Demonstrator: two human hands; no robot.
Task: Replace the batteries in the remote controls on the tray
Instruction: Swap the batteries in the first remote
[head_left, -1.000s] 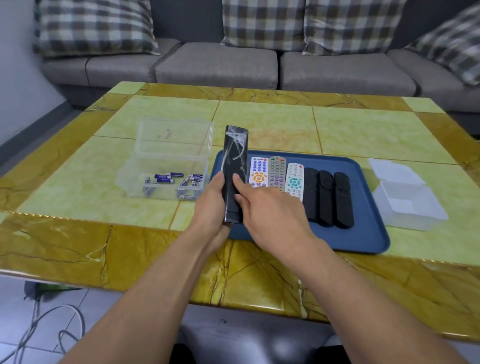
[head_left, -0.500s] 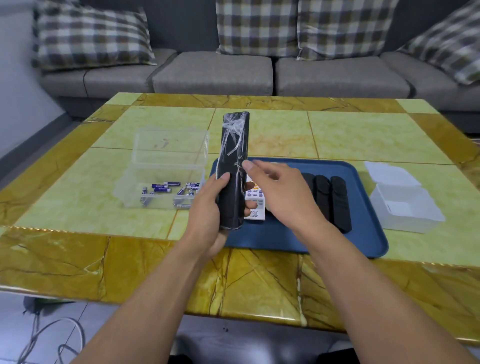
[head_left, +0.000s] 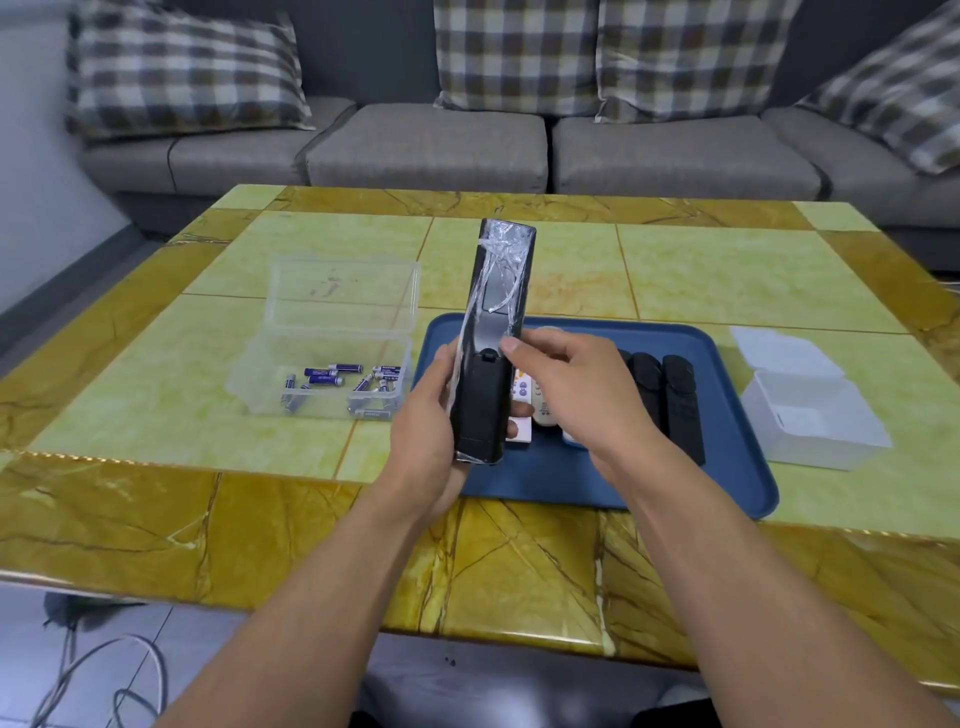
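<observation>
Raised higher since the earlier frame, the black remote (head_left: 488, 358) sits back-up in the gripping left hand (head_left: 431, 415) above the tray (head_left: 561, 478); the right hand (head_left: 576, 379) thumbs its still-closed cover. Other remotes (head_left: 670, 395) wait untouched; batteries (head_left: 332, 376) unused.

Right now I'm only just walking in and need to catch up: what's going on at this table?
A person is changing remote batteries. The left hand grips a long black remote wrapped in clear film, held back-up above the blue tray. The right hand has its thumb at the battery cover latch; the cover looks shut. More remotes lie on the tray: light ones partly hidden, black ones beside them. A clear box of batteries sits left, an empty-looking box right.
</observation>
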